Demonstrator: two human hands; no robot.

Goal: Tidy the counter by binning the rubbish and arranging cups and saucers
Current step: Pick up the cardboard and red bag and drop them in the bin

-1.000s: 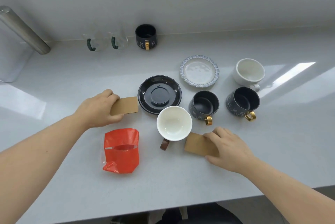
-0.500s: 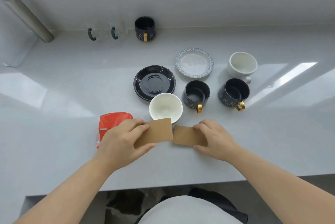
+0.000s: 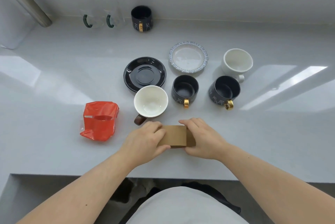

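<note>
Two brown cardboard cup sleeves overlap near the counter's front edge. My left hand grips the upper sleeve. My right hand holds the lower sleeve, which peeks out at the right. A crumpled red plastic bag lies to the left. Behind the hands stand a white cup with a brown handle, a black saucer, a blue-rimmed white saucer, two black cups with gold handles and a white cup.
At the back wall stand a third black cup with a gold handle and two clear glass mugs with green handles. A metal cylinder leans at the far left. The counter's front edge runs just below my forearms.
My left hand carried its sleeve right from beside the black saucer and laid it over the sleeve under my right hand. The red bag is uncovered again.
</note>
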